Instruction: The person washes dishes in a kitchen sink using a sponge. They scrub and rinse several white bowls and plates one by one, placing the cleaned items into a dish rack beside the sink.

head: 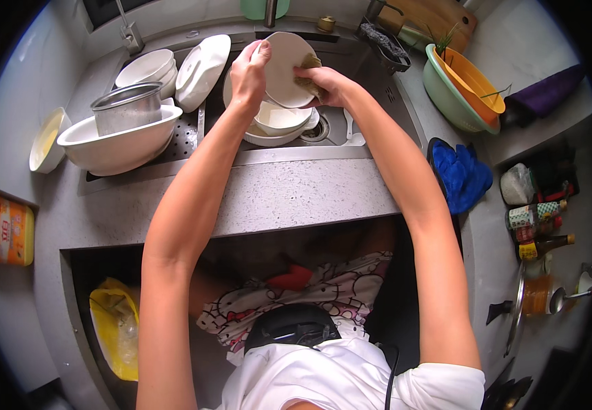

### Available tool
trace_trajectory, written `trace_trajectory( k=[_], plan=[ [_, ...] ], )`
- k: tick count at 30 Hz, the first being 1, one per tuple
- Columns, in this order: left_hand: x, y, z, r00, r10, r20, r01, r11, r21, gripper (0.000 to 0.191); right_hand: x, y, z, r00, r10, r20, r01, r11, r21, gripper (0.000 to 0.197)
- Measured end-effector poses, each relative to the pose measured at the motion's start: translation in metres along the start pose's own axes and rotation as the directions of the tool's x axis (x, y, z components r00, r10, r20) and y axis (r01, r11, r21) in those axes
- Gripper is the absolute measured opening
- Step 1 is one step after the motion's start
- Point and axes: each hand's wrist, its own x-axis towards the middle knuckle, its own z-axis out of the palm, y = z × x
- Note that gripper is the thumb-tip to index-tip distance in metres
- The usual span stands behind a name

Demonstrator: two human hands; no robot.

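My left hand (250,72) grips the left edge of a white plate (286,72), which is tilted up above the sink. At the plate's right side my right hand (324,84) holds a greenish-brown scrubbing cloth (310,77) against its surface. Below them in the sink basin (378,97), a white bowl (280,119) rests in a larger white dish (271,138), left of the drain (316,130). A white spoon (348,125) lies right of the drain. Fingers behind the plate are partly hidden.
White bowls (144,69), an upright white dish (202,72) and a metal pot (128,105) in a white oval basin (121,146) are at left. Green (442,97) and orange basins (472,87), a blue cloth (461,174) and several bottles (536,215) are at right. A faucet (270,14) is behind.
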Motion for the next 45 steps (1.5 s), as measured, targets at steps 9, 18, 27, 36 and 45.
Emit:
trace_trajectory(
  k=[9,18,27,36,45],
  plan=[
    [-0.004,0.004,0.001,0.993,-0.117,0.000,0.087,0.734,0.673,0.033,0.009,0.010,-0.020,0.785,-0.543,-0.298,0.193,0.671,-0.716,0.026],
    [-0.014,0.013,0.000,0.968,0.169,0.183,-0.240,0.435,0.868,0.021,-0.013,-0.003,0.011,0.419,-0.904,0.085,0.389,0.094,-0.916,0.012],
    [-0.015,0.030,0.003,0.947,0.307,-0.097,-0.105,0.580,0.808,0.027,-0.009,0.010,0.028,0.936,-0.235,-0.264,0.310,0.905,0.291,0.047],
    [-0.018,0.029,0.025,0.971,0.037,-0.236,0.095,0.846,0.525,0.028,-0.018,0.017,0.030,0.950,-0.047,0.310,-0.123,0.852,0.508,0.050],
    [-0.019,0.021,0.021,0.980,0.117,-0.163,-0.038,0.905,0.424,0.035,-0.014,0.014,0.018,0.971,-0.238,0.002,0.197,0.808,0.556,0.044]
  ],
)
